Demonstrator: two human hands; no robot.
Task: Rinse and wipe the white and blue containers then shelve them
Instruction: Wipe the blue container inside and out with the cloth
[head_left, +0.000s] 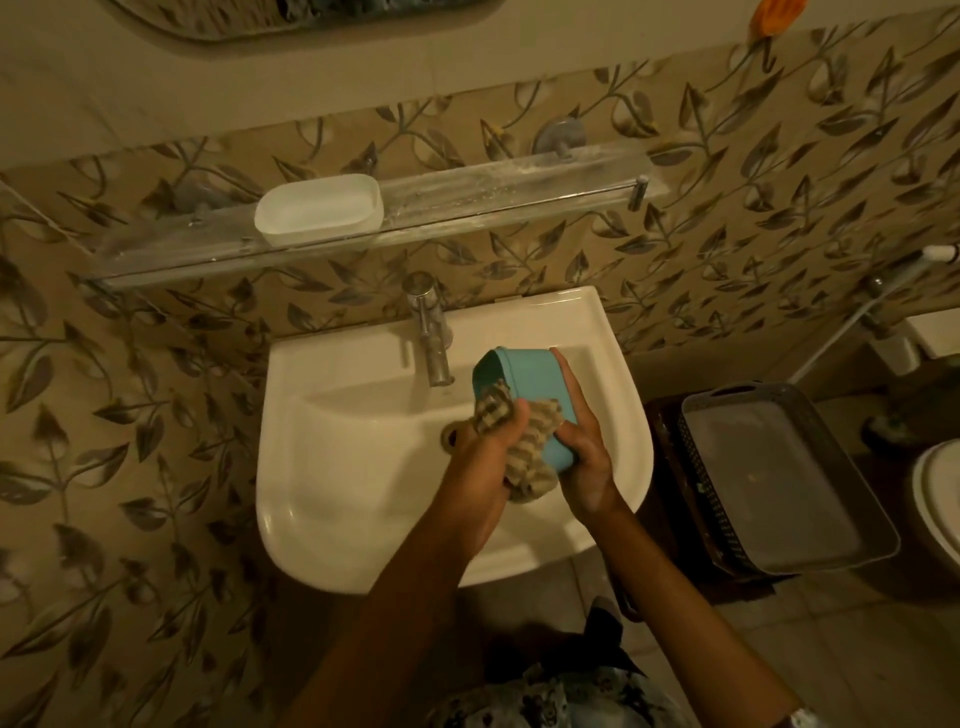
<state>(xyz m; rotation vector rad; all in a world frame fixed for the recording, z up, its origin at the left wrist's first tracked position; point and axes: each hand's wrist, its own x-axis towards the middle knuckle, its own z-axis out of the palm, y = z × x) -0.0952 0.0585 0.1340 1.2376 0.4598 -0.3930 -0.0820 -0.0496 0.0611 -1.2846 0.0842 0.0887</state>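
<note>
Over the white sink, right of the tap, the blue container is held tilted, long axis running far-left to near-right, its opening apparently turned away. Right hand fingers clamp its right side; left hand grips a striped cloth against it. Farther back, the white container sits on the glass shelf. A grey basket stands right.

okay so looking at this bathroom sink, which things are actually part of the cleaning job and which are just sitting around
Part of the job:
blue container, held by the right hand
cloth, bunched in the left hand
white container, already on the glass shelf
sink
tap

Just lying about:
grey basket right of the sink
orange hook on the wall
mirror
</note>
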